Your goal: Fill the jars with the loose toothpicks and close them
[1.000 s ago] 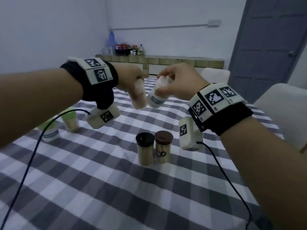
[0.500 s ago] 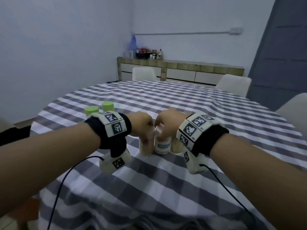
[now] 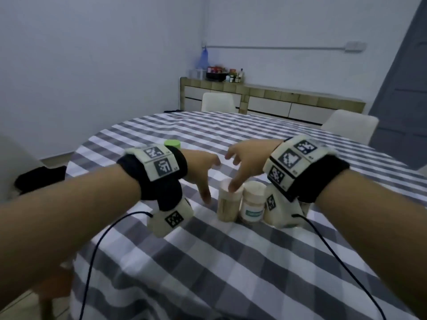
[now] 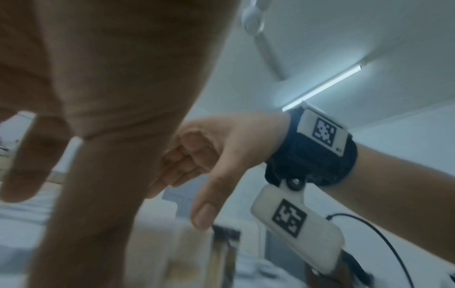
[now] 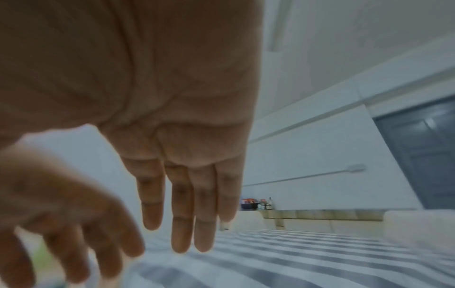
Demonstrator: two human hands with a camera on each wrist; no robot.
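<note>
Above jars (image 3: 230, 202) (mid-table), hands (image 3: 245, 161) spread.

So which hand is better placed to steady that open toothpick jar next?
Right, probably. The right hand already has its thumb at the rim of the open toothpick jar, while the left hand hangs just beside it, fingers pointing down toward the tablecloth, touching nothing.

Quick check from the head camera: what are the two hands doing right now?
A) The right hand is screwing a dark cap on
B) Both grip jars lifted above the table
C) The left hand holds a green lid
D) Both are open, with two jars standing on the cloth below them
D: the left hand and right hand have spread fingers gripping nothing, while the toothpick jar and the labelled jar stand upright on the checked tablecloth.
</note>
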